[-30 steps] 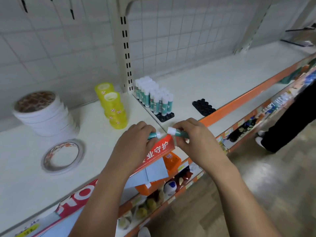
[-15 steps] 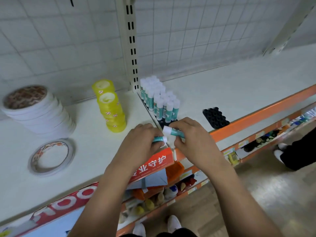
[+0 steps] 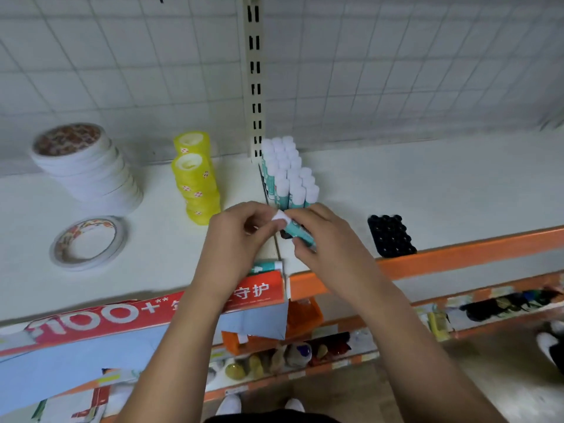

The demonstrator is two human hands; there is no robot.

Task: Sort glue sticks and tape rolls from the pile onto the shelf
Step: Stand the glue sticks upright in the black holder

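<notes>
My right hand [image 3: 331,239] grips a teal glue stick [image 3: 296,232] just above the shelf [image 3: 427,184]. The fingertips of my left hand [image 3: 238,239] pinch that stick's white cap. A second glue stick [image 3: 266,266] lies at the shelf's front edge, under my left hand. Right behind my hands, several white-capped glue sticks [image 3: 287,175] stand upright in a block against the upright post. Two stacks of yellow tape rolls [image 3: 195,178] stand to the left of them. Further left are a stack of white tape rolls [image 3: 87,167] and a single roll [image 3: 88,242] lying flat.
An empty black holder tray [image 3: 391,236] sits to the right of my hands near the orange shelf edge [image 3: 457,257]. A red printed strip [image 3: 152,312] runs along the front edge on the left. Lower shelves hold small goods. White shoes [image 3: 549,346] stand on the floor at right.
Both hands moved forward toward the standing glue sticks. My left hand no longer holds its own stick, which now lies at the shelf edge; its fingers are on the right hand's stick.
</notes>
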